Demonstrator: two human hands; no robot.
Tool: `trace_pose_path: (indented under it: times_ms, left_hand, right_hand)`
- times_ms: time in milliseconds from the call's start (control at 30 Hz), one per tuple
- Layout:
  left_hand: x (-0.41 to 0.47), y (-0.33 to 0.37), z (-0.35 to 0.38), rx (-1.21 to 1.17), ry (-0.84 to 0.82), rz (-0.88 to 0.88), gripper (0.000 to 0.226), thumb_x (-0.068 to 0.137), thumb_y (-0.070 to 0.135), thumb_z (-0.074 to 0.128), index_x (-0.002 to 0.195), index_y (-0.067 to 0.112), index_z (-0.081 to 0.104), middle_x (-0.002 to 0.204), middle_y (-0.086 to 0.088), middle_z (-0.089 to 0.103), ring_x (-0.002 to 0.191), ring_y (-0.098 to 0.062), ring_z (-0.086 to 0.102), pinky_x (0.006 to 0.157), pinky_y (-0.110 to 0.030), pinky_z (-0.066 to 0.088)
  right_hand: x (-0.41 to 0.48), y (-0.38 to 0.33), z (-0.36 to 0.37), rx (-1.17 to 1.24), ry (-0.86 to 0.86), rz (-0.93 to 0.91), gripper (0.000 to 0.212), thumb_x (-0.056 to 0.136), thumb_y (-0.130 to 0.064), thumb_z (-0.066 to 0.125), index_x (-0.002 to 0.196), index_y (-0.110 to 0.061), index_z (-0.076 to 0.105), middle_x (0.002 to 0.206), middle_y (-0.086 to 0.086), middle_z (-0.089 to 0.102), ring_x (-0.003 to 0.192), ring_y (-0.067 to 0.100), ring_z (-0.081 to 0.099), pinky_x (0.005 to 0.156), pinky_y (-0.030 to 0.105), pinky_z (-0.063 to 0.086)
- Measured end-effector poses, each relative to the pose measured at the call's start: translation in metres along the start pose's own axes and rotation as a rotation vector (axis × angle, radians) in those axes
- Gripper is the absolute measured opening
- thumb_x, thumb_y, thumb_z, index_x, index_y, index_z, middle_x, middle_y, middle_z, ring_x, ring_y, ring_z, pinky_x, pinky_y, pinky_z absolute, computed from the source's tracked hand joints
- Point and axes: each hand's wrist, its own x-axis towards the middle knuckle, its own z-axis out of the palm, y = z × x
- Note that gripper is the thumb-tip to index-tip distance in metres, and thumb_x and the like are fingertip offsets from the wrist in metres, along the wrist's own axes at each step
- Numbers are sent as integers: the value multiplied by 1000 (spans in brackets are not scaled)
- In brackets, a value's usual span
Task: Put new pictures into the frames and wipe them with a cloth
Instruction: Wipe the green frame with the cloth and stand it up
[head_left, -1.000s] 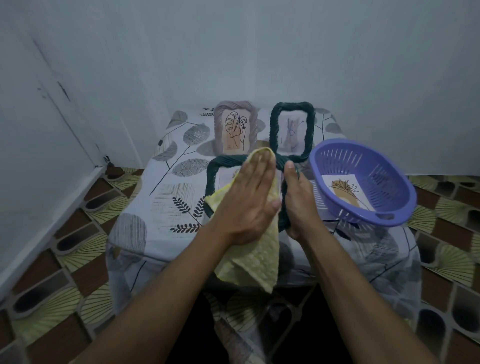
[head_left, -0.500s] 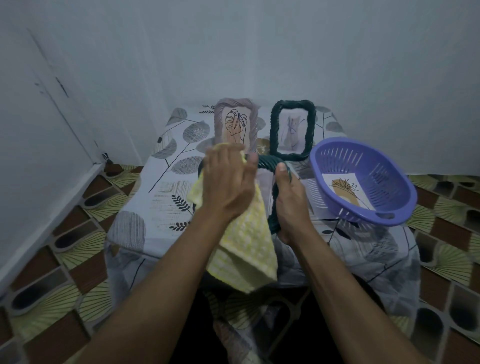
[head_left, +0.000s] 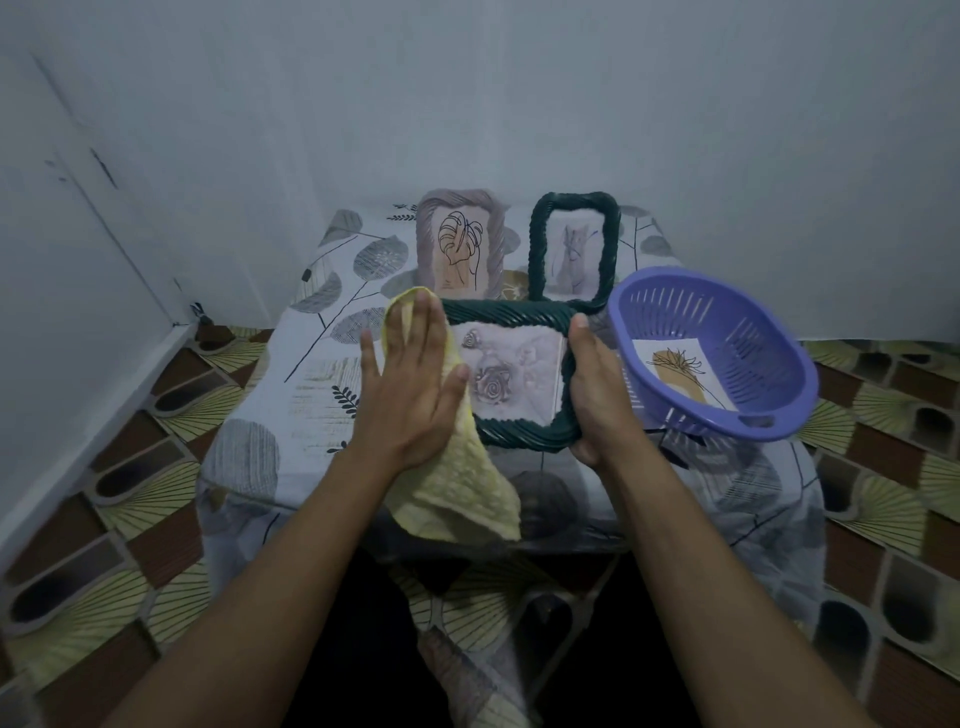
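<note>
Head view: left hand (head_left: 410, 387), fingers straight, presses yellow cloth (head_left: 457, 493) onto dark green frame (head_left: 511, 312); right hand (head_left: 597, 400) grips the frame's right edge beside purple basket (head_left: 779, 415).

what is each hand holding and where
The right hand grips the near green frame by its right edge. The left hand, fingers straight, presses the cloth flat against the frame's left side.

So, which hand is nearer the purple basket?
Right. The right hand grips the green frame beside the basket; the left hand presses the cloth on the frame's opposite side.
</note>
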Motion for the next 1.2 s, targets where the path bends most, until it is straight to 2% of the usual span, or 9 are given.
trace_pose_path:
  times_ms: [167,233,333,467,600,733,900,1067,1200]
  left_hand:
    - [11,4,-1,1,55,-43,73,99,58,10,158,16,-4,166,-2,-9,151,-19,-18,120,-49,-13]
    - [13,10,-4,-37,85,24,70,100,55,16,154,12,23,161,-9,22,150,-25,11,121,-50,7]
    - [13,16,-7,-84,141,111,57,101,50,25,131,9,51,122,-13,59,112,-32,51,95,-46,39]
    - [14,17,-10,-104,110,76,48,103,51,24,104,12,51,94,-5,56,86,-25,52,70,-40,39]
    - [16,18,-10,-266,184,-92,46,102,52,21,88,15,43,79,0,51,73,-27,52,63,-42,40]
    - [21,26,-5,-438,231,-409,40,105,46,26,89,13,43,73,1,49,77,-30,52,66,-38,34]
    - [16,33,4,-477,330,-375,29,107,29,34,89,11,47,78,-1,50,80,-31,53,63,-31,24]
    - [24,38,-7,-455,332,-179,37,107,20,35,136,4,51,133,-12,58,124,-24,50,99,-28,38]
    - [21,52,-6,-411,35,90,62,104,40,18,154,3,22,163,-12,17,152,-21,10,123,-34,5]
  right_hand:
    - [3,-6,0,-105,-98,-9,47,105,-47,39,121,-11,64,113,10,74,107,27,70,97,55,52]
    - [3,-9,-1,-152,-163,13,46,104,-46,40,122,-11,64,112,9,74,107,25,70,97,51,53]
    - [5,-13,-3,-148,-221,92,44,103,-45,44,117,-11,67,110,10,75,105,27,71,98,48,52]
    - [5,-25,-8,-36,-259,243,45,100,-47,48,110,-10,70,104,12,76,97,28,72,86,39,55]
    - [4,-19,-14,238,-194,213,55,95,-55,45,91,-11,77,94,11,73,93,29,67,84,35,50]
    - [-6,-6,-5,431,-202,143,55,104,-47,30,111,-9,68,99,7,76,87,20,74,72,30,59]
    - [-9,10,11,325,-199,138,65,101,-60,27,144,-17,47,143,4,56,128,21,57,110,42,43]
    - [-15,17,16,66,-181,133,61,99,-62,28,133,-21,58,127,-4,66,111,11,64,90,26,55]
    - [-15,18,22,26,-153,165,51,101,-59,30,104,-24,69,93,-4,74,84,7,71,73,21,58]
